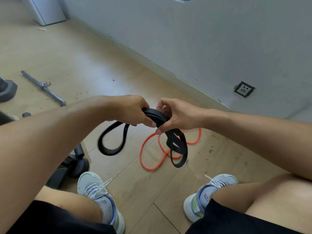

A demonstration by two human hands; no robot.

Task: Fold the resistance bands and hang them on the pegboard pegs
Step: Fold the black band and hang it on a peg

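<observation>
A black resistance band (156,116) is bunched into several layers between my two hands, above the floor. My left hand (130,110) grips the bundle from the left, and my right hand (177,114) pinches it from the right. One black loop hangs blurred below my left hand and another droops below my right hand. An orange resistance band (150,164) lies loose on the wooden floor beneath, partly hidden by the black loop. No pegboard is in view.
A metal bar (43,87) lies on the floor at the left, near a dark dumbbell (7,89). Another dumbbell (79,157) sits by my left shoe. A grey wall with a socket (244,89) runs along the right. A white cabinet (49,10) stands far left.
</observation>
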